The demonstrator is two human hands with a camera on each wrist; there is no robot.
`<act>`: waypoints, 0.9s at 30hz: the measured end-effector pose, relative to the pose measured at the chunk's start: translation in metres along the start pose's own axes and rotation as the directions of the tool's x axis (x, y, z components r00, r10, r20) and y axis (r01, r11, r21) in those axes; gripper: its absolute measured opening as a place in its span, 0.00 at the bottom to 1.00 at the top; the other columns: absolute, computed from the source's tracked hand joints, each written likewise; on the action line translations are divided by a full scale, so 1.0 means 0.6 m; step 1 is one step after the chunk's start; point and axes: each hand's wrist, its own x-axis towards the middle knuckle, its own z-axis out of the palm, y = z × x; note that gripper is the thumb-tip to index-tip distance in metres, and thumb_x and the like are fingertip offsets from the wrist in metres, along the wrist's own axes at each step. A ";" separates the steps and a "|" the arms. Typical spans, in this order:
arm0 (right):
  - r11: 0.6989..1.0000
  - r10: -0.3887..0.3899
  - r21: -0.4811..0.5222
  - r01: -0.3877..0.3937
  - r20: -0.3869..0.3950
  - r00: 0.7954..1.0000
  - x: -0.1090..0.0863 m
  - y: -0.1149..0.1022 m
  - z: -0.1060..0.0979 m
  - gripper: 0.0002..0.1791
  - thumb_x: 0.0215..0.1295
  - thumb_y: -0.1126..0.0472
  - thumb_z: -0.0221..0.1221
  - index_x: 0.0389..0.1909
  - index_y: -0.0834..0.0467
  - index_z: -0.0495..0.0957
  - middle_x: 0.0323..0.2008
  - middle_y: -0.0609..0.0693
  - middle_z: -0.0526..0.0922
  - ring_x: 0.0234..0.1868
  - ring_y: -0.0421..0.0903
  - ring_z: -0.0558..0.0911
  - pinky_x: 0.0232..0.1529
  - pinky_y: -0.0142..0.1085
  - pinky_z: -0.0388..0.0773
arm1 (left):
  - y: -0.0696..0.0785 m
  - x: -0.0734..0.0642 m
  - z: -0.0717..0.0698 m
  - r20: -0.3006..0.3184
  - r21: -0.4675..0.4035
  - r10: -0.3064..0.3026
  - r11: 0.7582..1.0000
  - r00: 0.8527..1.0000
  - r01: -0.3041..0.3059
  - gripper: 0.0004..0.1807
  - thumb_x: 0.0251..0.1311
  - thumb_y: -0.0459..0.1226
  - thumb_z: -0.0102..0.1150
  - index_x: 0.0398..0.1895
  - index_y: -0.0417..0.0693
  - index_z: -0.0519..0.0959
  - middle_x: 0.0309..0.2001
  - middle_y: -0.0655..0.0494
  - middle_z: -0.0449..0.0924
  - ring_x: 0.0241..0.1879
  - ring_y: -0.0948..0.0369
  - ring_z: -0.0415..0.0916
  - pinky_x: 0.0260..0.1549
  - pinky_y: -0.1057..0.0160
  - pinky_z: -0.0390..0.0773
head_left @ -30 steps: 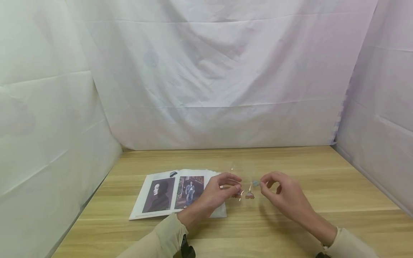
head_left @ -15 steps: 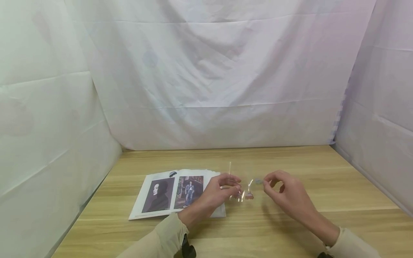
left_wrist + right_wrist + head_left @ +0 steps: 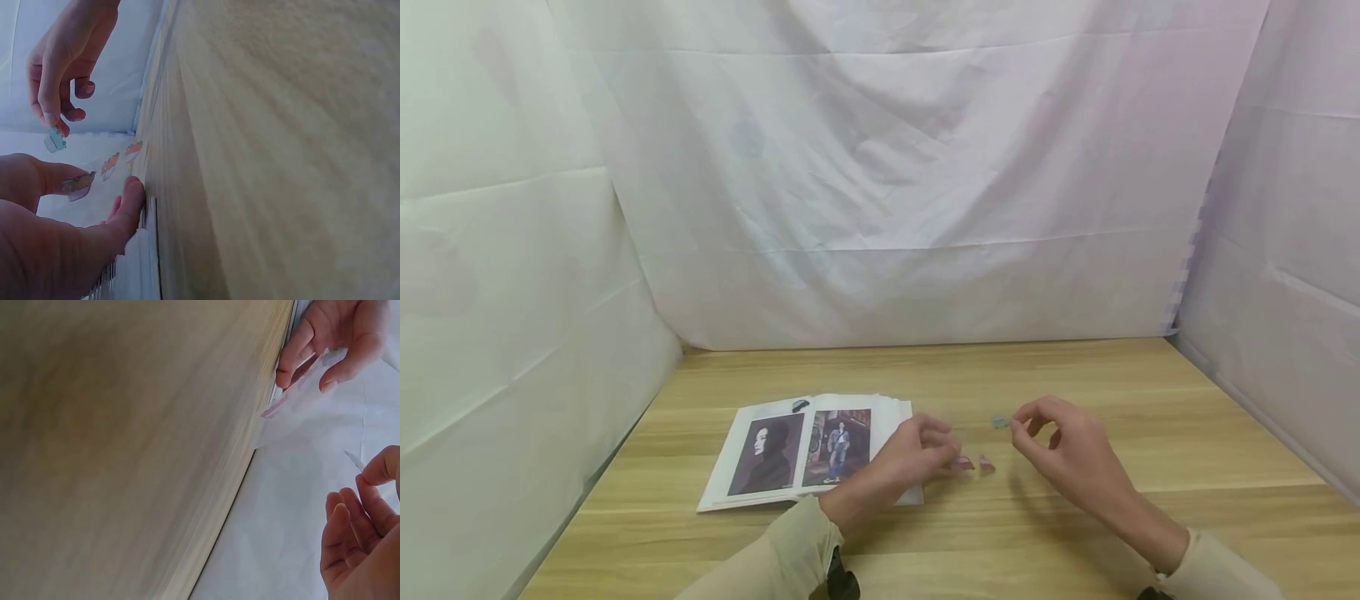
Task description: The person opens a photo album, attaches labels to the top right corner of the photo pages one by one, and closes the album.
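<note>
Between thumb and index finger, my right hand point(image 3: 1067, 446) pinches a small blue-green sticker point(image 3: 1000, 422), which the left wrist view shows from closer. My left hand point(image 3: 910, 462) holds a clear sticker sheet point(image 3: 275, 431) at its near side, thumb on one face and fingers on the other. A few reddish stickers point(image 3: 109, 165) show on the sheet, one of them partly behind the thumb. In both wrist views a gap separates the pinched sticker from the sheet. The left hand is just right of an open photo album point(image 3: 891, 417).
Two photos fill the album's open pages: a dark portrait point(image 3: 767, 454) and a standing figure in denim point(image 3: 837, 447). A small dark sticker point(image 3: 801, 406) sits at the top of the left page. White cloth point(image 3: 925, 208) hangs behind the wooden table point(image 3: 1075, 367).
My right hand has drawn slightly right with the blue-green sticker, away from the sheet. The left hand has tilted and lowered the sheet, whose bright glare is gone.
</note>
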 end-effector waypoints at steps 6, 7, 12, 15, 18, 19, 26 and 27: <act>1.000 -0.001 0.009 0.001 0.008 1.000 -0.002 -0.001 0.002 0.07 0.67 0.66 0.71 0.37 0.49 0.87 0.34 0.36 0.86 0.34 0.34 0.80 0.29 0.28 0.78 | 0.003 -0.001 0.000 0.008 0.208 0.032 0.978 0.999 -0.033 0.30 0.64 0.37 0.72 0.68 0.40 0.74 0.52 0.50 0.86 0.48 0.57 0.85 0.52 0.51 0.87; 1.000 -0.002 0.011 0.001 0.008 1.000 -0.002 -0.001 0.002 0.08 0.67 0.66 0.71 0.37 0.49 0.87 0.34 0.36 0.86 0.34 0.33 0.80 0.29 0.28 0.78 | 0.003 0.000 0.002 0.007 0.246 0.049 0.968 0.999 -0.049 0.31 0.64 0.36 0.72 0.68 0.39 0.74 0.51 0.49 0.86 0.47 0.57 0.84 0.52 0.51 0.87; 1.000 -0.015 0.018 0.015 0.000 1.000 -0.002 -0.003 0.002 0.09 0.66 0.66 0.71 0.37 0.47 0.87 0.33 0.36 0.86 0.34 0.32 0.79 0.28 0.28 0.77 | 0.010 0.004 0.012 0.000 0.478 0.136 0.870 0.991 -0.120 0.34 0.59 0.34 0.76 0.66 0.30 0.73 0.57 0.41 0.83 0.51 0.51 0.85 0.55 0.52 0.87; 1.000 -0.020 0.017 0.020 0.000 1.000 -0.001 -0.004 0.003 0.09 0.66 0.66 0.72 0.37 0.47 0.87 0.33 0.36 0.86 0.33 0.32 0.80 0.28 0.28 0.77 | 0.016 0.001 0.019 -0.006 0.591 0.137 0.800 0.990 -0.107 0.46 0.59 0.36 0.76 0.74 0.22 0.64 0.70 0.32 0.74 0.66 0.45 0.79 0.66 0.49 0.83; 1.000 -0.019 0.014 0.019 0.002 1.000 -0.001 -0.005 0.004 0.08 0.66 0.66 0.72 0.37 0.47 0.87 0.33 0.36 0.87 0.33 0.32 0.80 0.28 0.28 0.77 | 0.018 -0.006 0.025 -0.009 0.660 0.110 0.747 0.994 -0.077 0.56 0.62 0.38 0.75 0.83 0.24 0.50 0.76 0.25 0.64 0.71 0.40 0.75 0.69 0.45 0.80; 1.000 -0.019 0.014 0.019 0.003 1.000 -0.001 -0.005 0.004 0.08 0.66 0.65 0.72 0.37 0.47 0.88 0.34 0.36 0.87 0.33 0.32 0.80 0.28 0.28 0.77 | 0.019 -0.009 0.026 -0.013 0.694 0.104 0.717 0.995 -0.066 0.57 0.63 0.40 0.75 0.84 0.26 0.49 0.77 0.25 0.62 0.71 0.40 0.75 0.69 0.45 0.80; 0.999 -0.044 0.015 0.044 -0.009 0.999 0.002 -0.006 0.008 0.09 0.65 0.67 0.72 0.37 0.48 0.88 0.34 0.37 0.88 0.33 0.32 0.81 0.27 0.28 0.78 | 0.024 -0.022 0.036 0.021 0.872 0.150 0.481 0.988 -0.092 0.35 0.67 0.51 0.72 0.64 0.31 0.76 0.52 0.40 0.75 0.48 0.49 0.76 0.50 0.55 0.86; 0.999 -0.045 0.012 0.045 -0.009 0.999 0.003 -0.007 0.009 0.09 0.65 0.67 0.72 0.37 0.48 0.88 0.34 0.37 0.88 0.33 0.33 0.81 0.27 0.28 0.78 | 0.024 -0.023 0.036 0.025 0.884 0.160 0.456 0.987 -0.097 0.32 0.67 0.52 0.71 0.58 0.32 0.79 0.49 0.41 0.74 0.45 0.50 0.74 0.46 0.56 0.86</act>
